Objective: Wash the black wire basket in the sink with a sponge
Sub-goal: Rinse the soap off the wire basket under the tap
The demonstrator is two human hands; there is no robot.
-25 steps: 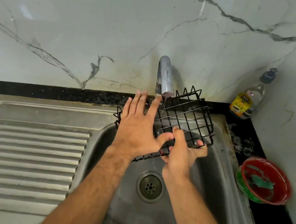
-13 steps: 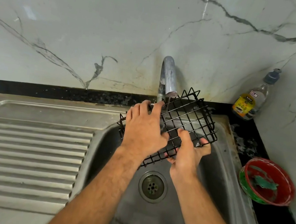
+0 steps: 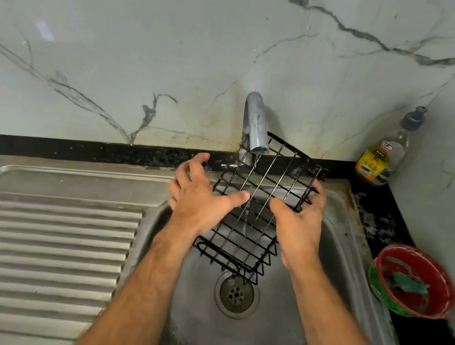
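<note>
- Black wire basket (image 3: 256,206) held up over the sink (image 3: 336,247), just under the tap (image 3: 255,123), tilted so a thin stream of water runs through its grid toward the drain (image 3: 236,294); probably held there to wet or rinse the wires from every side.
- Long axis running from the tap's mouth down toward the drain, far end raised and close to the spout, near end low and just above the drain.
- Open side not certain; the grid panel under the tap appears to face up.
- Right hand (image 3: 297,230) on the side of the basket away from the draining board, thumb over the wires and fingers curled round its edge, clamped on it.
- Left hand (image 3: 201,201) on the other side of the tap's stream, fingers spread and loosely bent, thumb tip touching the wires; no firm clasp visible.
- No sponge in either hand; a green pad lying in the red bowl (image 3: 413,281), well to the right of the tap, likely the sponge (image 3: 408,285).
- Dish soap bottle (image 3: 382,154) standing right of the tap against the wall.
</note>
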